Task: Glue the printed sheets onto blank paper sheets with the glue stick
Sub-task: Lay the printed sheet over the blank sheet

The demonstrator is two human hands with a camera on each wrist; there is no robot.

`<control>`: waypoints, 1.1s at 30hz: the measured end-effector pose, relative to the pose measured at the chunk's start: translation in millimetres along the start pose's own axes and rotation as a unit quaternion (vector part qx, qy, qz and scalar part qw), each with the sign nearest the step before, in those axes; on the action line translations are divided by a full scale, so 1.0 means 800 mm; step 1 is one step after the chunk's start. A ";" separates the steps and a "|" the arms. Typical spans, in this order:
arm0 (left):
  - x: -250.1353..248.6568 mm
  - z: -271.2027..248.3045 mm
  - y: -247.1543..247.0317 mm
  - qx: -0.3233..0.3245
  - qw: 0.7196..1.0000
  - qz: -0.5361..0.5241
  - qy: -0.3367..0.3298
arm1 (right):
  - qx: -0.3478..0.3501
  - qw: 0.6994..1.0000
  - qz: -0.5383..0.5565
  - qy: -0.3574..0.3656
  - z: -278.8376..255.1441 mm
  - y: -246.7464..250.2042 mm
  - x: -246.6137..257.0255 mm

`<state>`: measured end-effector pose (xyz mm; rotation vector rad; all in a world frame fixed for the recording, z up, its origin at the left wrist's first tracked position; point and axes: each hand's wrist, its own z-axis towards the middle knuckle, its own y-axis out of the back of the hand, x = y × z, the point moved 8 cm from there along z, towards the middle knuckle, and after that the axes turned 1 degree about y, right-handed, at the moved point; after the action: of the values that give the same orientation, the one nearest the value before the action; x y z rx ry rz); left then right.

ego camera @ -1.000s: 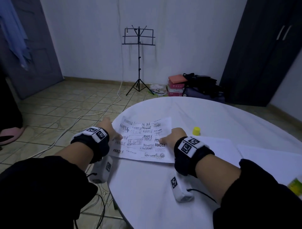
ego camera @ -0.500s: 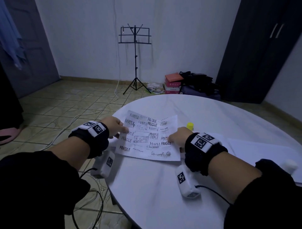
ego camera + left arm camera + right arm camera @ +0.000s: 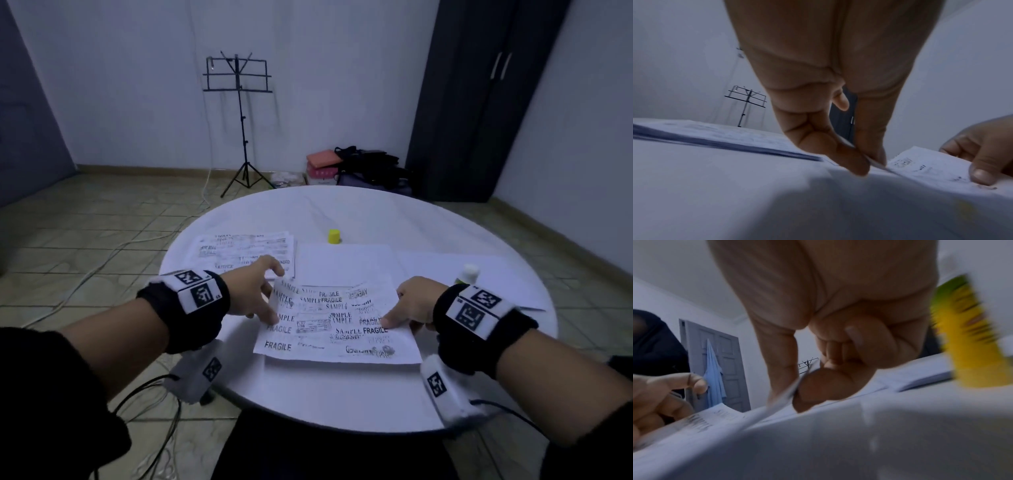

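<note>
A printed sheet [image 3: 334, 325] with SAMPLE and FRAGILE stamps hangs just above the near middle of the round white table [image 3: 342, 397]. My left hand [image 3: 255, 296] pinches its left edge between thumb and fingers [image 3: 851, 160]. My right hand [image 3: 409, 306] pinches its right edge [image 3: 789, 389]. A blank sheet [image 3: 346, 263] lies just behind it. The glue stick [image 3: 466, 274], green and yellow with a white top, stands upright by my right wrist [image 3: 970, 344]. Its yellow cap [image 3: 334, 236] stands behind the blank sheet.
A stack of printed sheets [image 3: 246, 251] lies at the table's left. More blank paper [image 3: 479, 270] lies at the right. On the floor behind stand a music stand [image 3: 241, 120], boxes and bags [image 3: 359, 168], and cables [image 3: 102, 253].
Both hands have carried the printed sheet from the left stack to the right and nearer, over the middle of the table. The stack beneath is now uncovered.
</note>
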<state>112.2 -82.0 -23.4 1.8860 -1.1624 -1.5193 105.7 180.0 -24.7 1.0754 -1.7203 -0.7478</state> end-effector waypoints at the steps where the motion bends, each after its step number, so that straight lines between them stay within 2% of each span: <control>1: -0.009 -0.002 -0.014 0.020 0.999 0.024 -0.009 | -0.006 1.000 -0.006 -0.005 -0.007 0.002 -0.011; 6: -0.041 -0.003 -0.062 0.069 0.990 0.120 -0.027 | -0.006 0.998 -0.048 -0.026 -0.028 0.006 -0.055; 13: -0.056 0.008 -0.072 0.054 0.988 0.145 -0.020 | -0.003 0.998 -0.054 -0.019 -0.030 0.014 -0.088; 19: -0.059 0.016 -0.070 0.048 0.980 0.191 -0.008 | 0.029 0.996 -0.002 -0.083 -0.037 0.021 -0.125; 23: -0.061 0.018 -0.067 0.048 0.976 0.212 -0.003 | -0.026 0.993 0.008 -0.113 -0.029 0.056 -0.150; 26: -0.064 0.019 -0.067 0.048 0.974 0.223 -0.004 | -0.077 0.987 0.100 -0.101 -0.013 0.068 -0.160; 29: -0.064 0.017 -0.068 0.049 0.968 0.245 0.005 | -0.086 0.971 0.211 -0.072 -0.002 0.066 -0.154; 33: -0.062 0.013 -0.067 0.051 0.964 0.259 0.017 | -0.069 0.980 0.178 -0.058 0.011 0.058 -0.144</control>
<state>117.9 -10.2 -39.9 1.4932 -1.5885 -1.1482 102.4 304.5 -34.0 0.6159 -1.8627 -0.6985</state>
